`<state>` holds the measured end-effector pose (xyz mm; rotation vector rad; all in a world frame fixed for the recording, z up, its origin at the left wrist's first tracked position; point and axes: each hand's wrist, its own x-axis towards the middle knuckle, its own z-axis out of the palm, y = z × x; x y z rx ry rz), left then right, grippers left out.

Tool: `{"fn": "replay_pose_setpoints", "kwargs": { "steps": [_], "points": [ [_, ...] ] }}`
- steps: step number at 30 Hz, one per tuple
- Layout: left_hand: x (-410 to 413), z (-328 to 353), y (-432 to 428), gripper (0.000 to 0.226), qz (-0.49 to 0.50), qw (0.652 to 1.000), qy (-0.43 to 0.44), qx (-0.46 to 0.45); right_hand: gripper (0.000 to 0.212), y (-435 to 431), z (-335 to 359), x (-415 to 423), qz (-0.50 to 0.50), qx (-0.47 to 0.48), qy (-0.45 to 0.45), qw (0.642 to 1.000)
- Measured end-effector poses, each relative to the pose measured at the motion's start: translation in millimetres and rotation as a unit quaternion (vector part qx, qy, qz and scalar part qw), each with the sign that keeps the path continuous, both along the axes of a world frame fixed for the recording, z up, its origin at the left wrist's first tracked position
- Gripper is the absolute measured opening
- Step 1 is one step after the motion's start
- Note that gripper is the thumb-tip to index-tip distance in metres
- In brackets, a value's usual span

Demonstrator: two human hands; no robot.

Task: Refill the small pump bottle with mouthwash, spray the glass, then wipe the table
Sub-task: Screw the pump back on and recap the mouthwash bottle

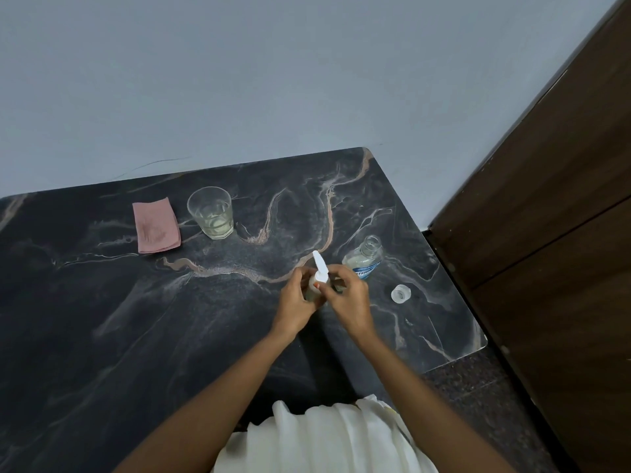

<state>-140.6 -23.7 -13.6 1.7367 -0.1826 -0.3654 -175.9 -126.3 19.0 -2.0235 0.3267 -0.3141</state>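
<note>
The small pump bottle (316, 285) stands on the dark marble table (170, 319), mostly hidden between my hands. My left hand (296, 303) grips its body. My right hand (348, 295) pinches the collar of the white pump head (320, 266), whose nozzle points away from me. The mouthwash bottle (363, 257) stands open just right of my hands, with pale liquid inside and a blue label. Its clear cap (400, 293) lies on the table to the right. A glass (211, 213) holding a little pale liquid stands at the back, with a folded pink cloth (155, 225) on its left.
The table's right edge and rounded corner (478, 339) lie close to the cap. A brown wooden door (546, 199) stands to the right. A grey wall runs behind the table. My white garment (324, 438) is at the front edge.
</note>
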Motion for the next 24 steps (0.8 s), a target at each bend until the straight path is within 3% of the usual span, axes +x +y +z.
{"fn": "replay_pose_setpoints", "kwargs": {
  "steps": [5,9,13,24],
  "points": [
    [-0.2,-0.5,-0.3,0.041,0.002,1.000,-0.004,0.007,0.026,9.2,-1.5,-1.8,-0.048,-0.026,0.001,0.999],
    [-0.2,-0.6,-0.2,0.040,0.000,1.000,0.004,-0.003,0.038,7.7,0.3,-3.2,-0.007,0.005,0.023,1.000],
    [0.0,-1.2,0.0,0.042,-0.007,1.000,0.002,-0.005,0.034,1.4,-2.7,-6.6,0.029,0.009,0.051,0.998],
    [0.8,-4.7,0.2,0.039,0.001,1.000,-0.011,0.009,0.021,11.5,-1.4,-4.5,-0.031,-0.032,0.025,0.999]
  ]
}}
